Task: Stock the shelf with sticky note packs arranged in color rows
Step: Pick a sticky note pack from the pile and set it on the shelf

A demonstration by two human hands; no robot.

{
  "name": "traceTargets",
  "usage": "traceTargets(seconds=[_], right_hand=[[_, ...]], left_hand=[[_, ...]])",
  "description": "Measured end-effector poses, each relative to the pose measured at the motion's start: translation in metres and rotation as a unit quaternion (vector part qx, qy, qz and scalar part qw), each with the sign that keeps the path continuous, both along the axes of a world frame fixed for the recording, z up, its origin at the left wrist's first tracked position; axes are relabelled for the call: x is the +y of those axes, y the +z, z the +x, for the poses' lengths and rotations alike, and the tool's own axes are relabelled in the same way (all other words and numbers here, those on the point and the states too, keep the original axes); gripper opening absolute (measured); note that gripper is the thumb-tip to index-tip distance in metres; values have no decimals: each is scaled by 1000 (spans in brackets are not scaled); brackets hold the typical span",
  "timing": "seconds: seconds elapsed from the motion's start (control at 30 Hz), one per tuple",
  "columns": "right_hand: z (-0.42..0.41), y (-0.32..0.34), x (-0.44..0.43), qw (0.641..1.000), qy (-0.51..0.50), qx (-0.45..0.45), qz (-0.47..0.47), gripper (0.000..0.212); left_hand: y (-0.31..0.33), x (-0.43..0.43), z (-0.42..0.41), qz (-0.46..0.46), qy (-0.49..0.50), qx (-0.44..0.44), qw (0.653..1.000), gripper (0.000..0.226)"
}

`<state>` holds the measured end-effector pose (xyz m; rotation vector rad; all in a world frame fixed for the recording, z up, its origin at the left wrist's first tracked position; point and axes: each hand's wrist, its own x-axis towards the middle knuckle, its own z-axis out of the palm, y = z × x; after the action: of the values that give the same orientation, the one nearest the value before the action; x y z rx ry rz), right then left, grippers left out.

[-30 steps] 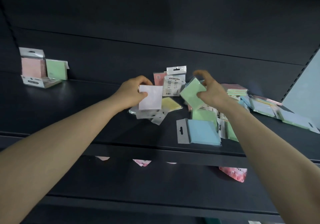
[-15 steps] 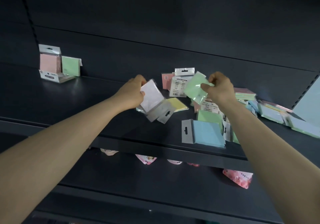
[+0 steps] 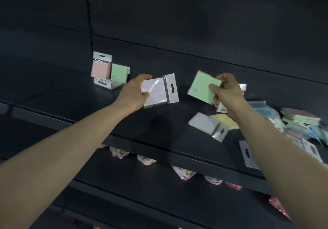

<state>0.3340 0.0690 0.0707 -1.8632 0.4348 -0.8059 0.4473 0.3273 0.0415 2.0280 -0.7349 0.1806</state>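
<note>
On the dark shelf [image 3: 159, 127], mid-height, both hands are raised with 1 pack each.

Left hand [image 3: 133, 94]: fingers [image 3: 144, 77] curled over the top edge and the thumb under the near edge of a white pack [image 3: 158, 92]. It is held clear of the shelf and tilted, with its hang tab pointing right.

Right hand [image 3: 229, 94]: thumb and fingers pinch the right edge of a green pack [image 3: 203, 87]. It is also in the air, tilted, face toward the camera. The 2 held packs are near each other but apart.

Already placed at the back left of the shelf:
- pink pack [image 3: 100, 69], upright against the back panel, hang tab up
- second green pack [image 3: 119, 73], upright, just beside the pink one on its right
- flat pack [image 3: 106, 84] lying in front of both – its colour cannot be told

Loose stock to the right: a grey pack [image 3: 204, 124] lies flat with its tab toward the shelf edge, overlapping a yellow pack [image 3: 226, 121]. Further right, a pile [image 3: 301, 120] of blue, green and pink packs is jumbled and partly blurred – no count is possible. The right forearm hides part of it.

On the lower shelf [image 3: 142, 184], pink packets [image 3: 182, 173] show below the upper shelf's front edge.
</note>
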Motion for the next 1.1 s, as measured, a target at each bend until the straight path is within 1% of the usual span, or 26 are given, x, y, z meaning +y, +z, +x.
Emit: traceTargets(seconds=[0.07, 0.13, 0.23, 0.3, 0.4, 0.47, 0.5, 0.67, 0.8, 0.93, 1.1], right_hand=[[26, 0, 27, 1000, 2, -27, -2, 22], [53, -2, 52, 999, 6, -35, 3, 19], [89, -5, 86, 999, 18, -34, 20, 21], [111, -7, 105, 999, 15, -33, 16, 24], [139, -7, 131, 999, 13, -33, 7, 31], [155, -8, 143, 1000, 8, -22, -3, 36], [162, -8, 148, 1000, 5, -14, -9, 38], [198, -7, 161, 999, 1, 9, -32, 31], [228, -6, 162, 998, 34, 18, -52, 24], [257, -5, 160, 996, 66, 30, -56, 25], [299, -16, 170, 988, 54, 64, -129, 32]], left_hand=[[-1, 28, 22, -10, 15, 3, 1000, 48], [-2, 56, 46, -9, 32, 18, 999, 38], [0, 96, 83, -17, 63, 40, 997, 25], [0, 119, 109, -28, 77, 63, 995, 22], [0, 147, 143, -52, 73, 82, 993, 28], [0, 160, 162, -63, 65, 72, 993, 36], [0, 164, 171, -61, 68, 64, 994, 37], [-1, 171, 207, -38, 78, 49, 995, 21], [-2, 168, 233, -47, 85, 54, 994, 26], [-3, 169, 254, -49, 88, 54, 993, 25], [-5, 172, 277, -40, 75, 52, 995, 25]])
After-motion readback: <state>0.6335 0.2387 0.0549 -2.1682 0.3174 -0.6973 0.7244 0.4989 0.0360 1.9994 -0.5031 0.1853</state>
